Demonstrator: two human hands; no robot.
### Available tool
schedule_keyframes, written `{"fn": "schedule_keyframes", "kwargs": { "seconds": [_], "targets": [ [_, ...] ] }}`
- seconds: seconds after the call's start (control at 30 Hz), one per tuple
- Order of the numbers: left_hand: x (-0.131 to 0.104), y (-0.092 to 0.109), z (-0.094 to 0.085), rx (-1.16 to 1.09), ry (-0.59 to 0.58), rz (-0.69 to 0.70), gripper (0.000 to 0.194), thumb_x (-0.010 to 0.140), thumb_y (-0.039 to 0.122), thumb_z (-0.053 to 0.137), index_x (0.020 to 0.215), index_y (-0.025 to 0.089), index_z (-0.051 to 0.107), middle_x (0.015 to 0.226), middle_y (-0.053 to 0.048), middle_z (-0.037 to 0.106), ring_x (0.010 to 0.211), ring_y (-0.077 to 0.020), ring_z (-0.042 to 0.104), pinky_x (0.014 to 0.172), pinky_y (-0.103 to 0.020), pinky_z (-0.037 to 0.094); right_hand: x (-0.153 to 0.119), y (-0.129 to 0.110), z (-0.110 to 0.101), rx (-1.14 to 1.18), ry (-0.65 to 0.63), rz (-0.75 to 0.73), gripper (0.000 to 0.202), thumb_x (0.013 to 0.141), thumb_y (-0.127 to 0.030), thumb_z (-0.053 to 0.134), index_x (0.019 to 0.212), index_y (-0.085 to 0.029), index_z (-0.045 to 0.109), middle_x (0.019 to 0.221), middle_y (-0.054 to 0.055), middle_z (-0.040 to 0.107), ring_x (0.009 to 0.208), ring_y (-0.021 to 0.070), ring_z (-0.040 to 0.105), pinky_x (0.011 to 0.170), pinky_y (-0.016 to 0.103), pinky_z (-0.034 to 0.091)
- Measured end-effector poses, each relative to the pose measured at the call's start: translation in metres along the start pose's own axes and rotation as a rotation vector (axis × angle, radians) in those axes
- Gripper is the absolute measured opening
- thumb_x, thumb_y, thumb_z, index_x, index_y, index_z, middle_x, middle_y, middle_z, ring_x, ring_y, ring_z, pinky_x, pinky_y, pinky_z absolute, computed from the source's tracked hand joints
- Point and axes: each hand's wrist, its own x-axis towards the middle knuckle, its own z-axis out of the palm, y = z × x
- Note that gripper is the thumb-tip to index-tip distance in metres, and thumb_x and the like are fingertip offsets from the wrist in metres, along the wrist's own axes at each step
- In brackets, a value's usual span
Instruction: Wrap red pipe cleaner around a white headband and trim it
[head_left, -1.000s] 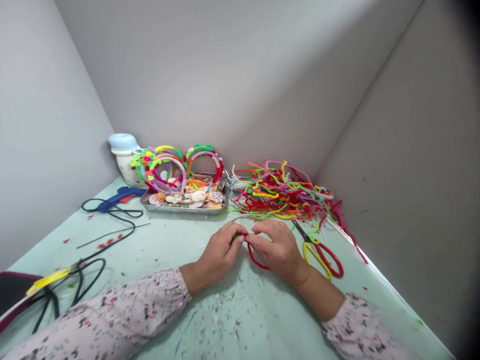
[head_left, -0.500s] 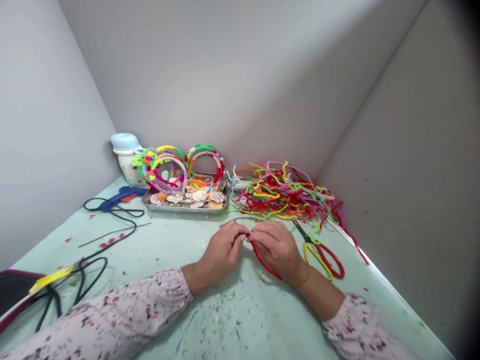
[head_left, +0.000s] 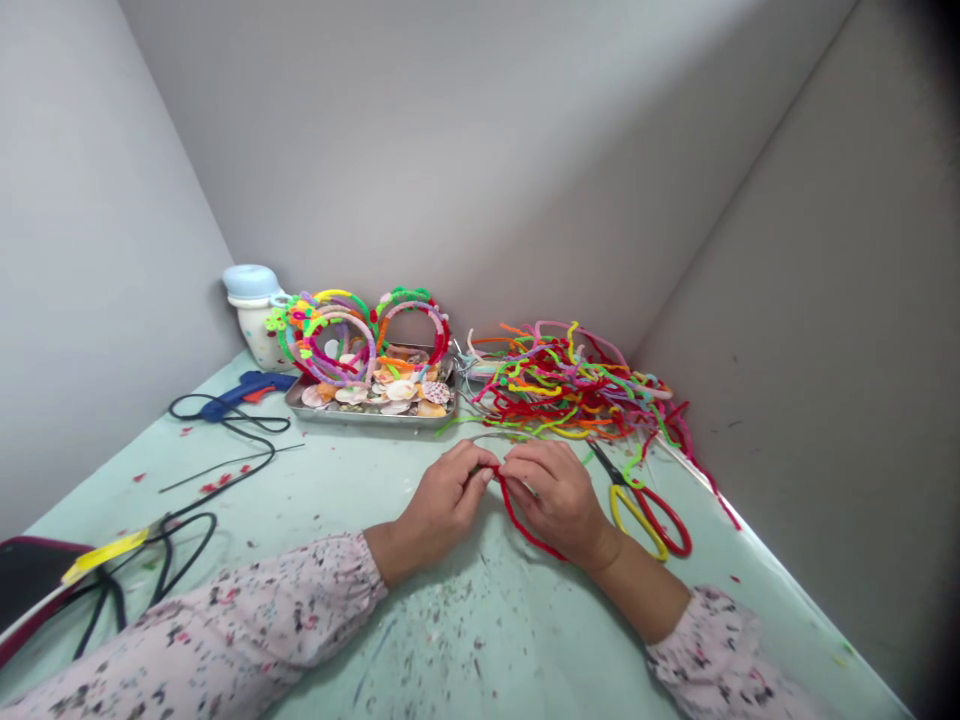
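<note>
The left hand [head_left: 442,505] and right hand [head_left: 561,500], close together, pinch a red pipe cleaner [head_left: 520,522] over the desk [head_left: 337,490], scissors [head_left: 616,476] lying beside the right.

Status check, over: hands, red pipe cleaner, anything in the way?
Left hand, right hand: both pinching red pipe cleaner. Its length curves out beside right hand. Scissors right of right hand, not between hands.

Forearms [head_left: 649,597] angle inward; left fingers [head_left: 469,459] and right fingers [head_left: 534,462] curl, nearly meeting, both seemingly pinching.
</note>
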Motion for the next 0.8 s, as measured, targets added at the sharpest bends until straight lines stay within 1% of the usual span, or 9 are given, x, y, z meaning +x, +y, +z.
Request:
{"fn": "schedule_keyframes", "kwargs": {
  "seconds": [0.1, 0.4, 0.6, 0.8],
  "targets": [
    [-0.0002, 0.0014, -0.0004, -0.006, -0.011, -0.008, 0.018, 0.09, 0.019, 0.04, 0.093, 0.017, 0.057, 0.088, -0.005, 0.056, 0.084, -0.0157, 0.052, 0.077, -0.028, 0.041, -0.0002, 0.0008, -0.0003, -0.013, 0.019, 0.001, 0.01, 0.084, -0.016, 0.057, 0.09, -0.021, 0.062, 0.091, 0.006, 0.065, 0.085, 0.0182, 0.056, 0.076, 0.034, 0.042],
    [0.0003, 0.0013, 0.001, 0.018, 0.004, -0.013, 0.018, 0.09, 0.02, 0.039, 0.091, 0.017, 0.056, 0.087, -0.005, 0.056, 0.083, -0.0162, 0.052, 0.076, -0.028, 0.041, -0.0007, 0.0006, -0.0023, -0.03, 0.019, -0.012, 0.013, 0.083, -0.015, 0.056, 0.091, -0.023, 0.063, 0.092, 0.006, 0.065, 0.087, 0.0181, 0.057, 0.076, 0.033, 0.043],
    [0.0002, 0.0011, 0.0013, 0.025, 0.002, -0.006, 0.018, 0.09, 0.02, 0.04, 0.093, 0.017, 0.057, 0.087, -0.004, 0.055, 0.083, -0.0155, 0.051, 0.077, -0.027, 0.04, -0.0011, 0.0007, -0.0023, -0.007, -0.008, -0.015, 0.013, 0.083, -0.015, 0.055, 0.092, -0.022, 0.062, 0.094, 0.006, 0.065, 0.088, 0.0189, 0.056, 0.078, 0.035, 0.043],
    [0.0001, 0.0029, 0.001, 0.038, 0.027, 0.019, 0.017, 0.089, 0.018, 0.041, 0.092, 0.016, 0.057, 0.087, -0.005, 0.056, 0.083, -0.0159, 0.052, 0.076, -0.027, 0.04, -0.0011, 0.0002, -0.003, 0.042, -0.026, 0.004, 0.013, 0.084, -0.013, 0.054, 0.092, -0.021, 0.061, 0.094, 0.006, 0.065, 0.088, 0.0188, 0.056, 0.077, 0.034, 0.042]
  ]
}}
